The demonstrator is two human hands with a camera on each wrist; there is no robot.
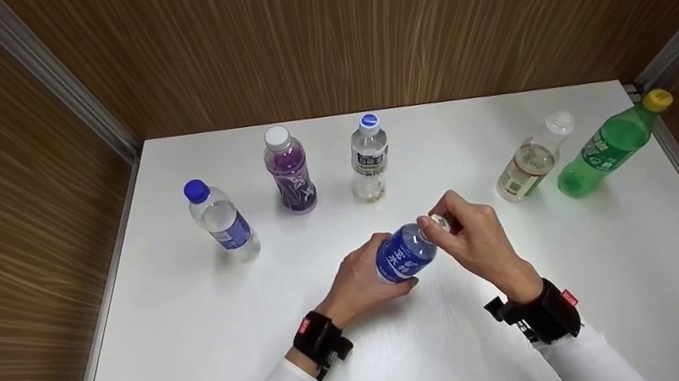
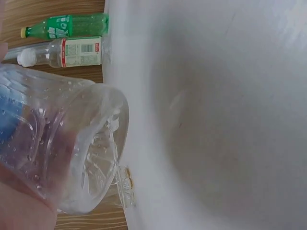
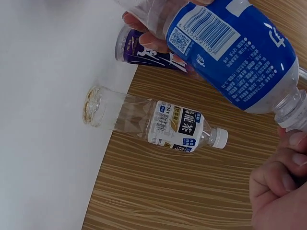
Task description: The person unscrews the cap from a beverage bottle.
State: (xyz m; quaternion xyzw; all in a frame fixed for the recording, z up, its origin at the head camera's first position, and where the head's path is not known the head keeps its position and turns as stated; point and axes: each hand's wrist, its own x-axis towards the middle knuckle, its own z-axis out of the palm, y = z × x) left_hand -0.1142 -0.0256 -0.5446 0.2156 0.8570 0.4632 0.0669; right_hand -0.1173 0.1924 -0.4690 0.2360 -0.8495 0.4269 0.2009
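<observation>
Head view shows the left hand (image 1: pixel 361 280) wrapped round the body of a blue-label bottle (image 1: pixel 407 254), which is lifted and tilted above the middle of the white table (image 1: pixel 201 351), near its front. The right hand (image 1: pixel 475 237) has its fingertips pinched together on the cap (image 1: pixel 440 222) at the bottle's neck. By my judgement the cap is being turned; it looks to be on the neck, and whether it is loosened I cannot tell, so the work seems early, with the cap not yet off. In the left wrist view the clear base of the bottle (image 2: pixel 72 153) hangs clear of the table, and water droplets cling inside. Right wrist view shows the label with its barcode (image 3: pixel 240 52) and the curled fingers (image 3: pixel 280 184) beside the neck. 5 other bottles stand capped and untouched toward the back: a blue-cap bottle (image 1: pixel 222 220), a purple bottle (image 1: pixel 289 170), a tea bottle (image 1: pixel 368 158), a clear bottle (image 1: pixel 534 158) and a green bottle (image 1: pixel 611 146), all well apart from both hands.
</observation>
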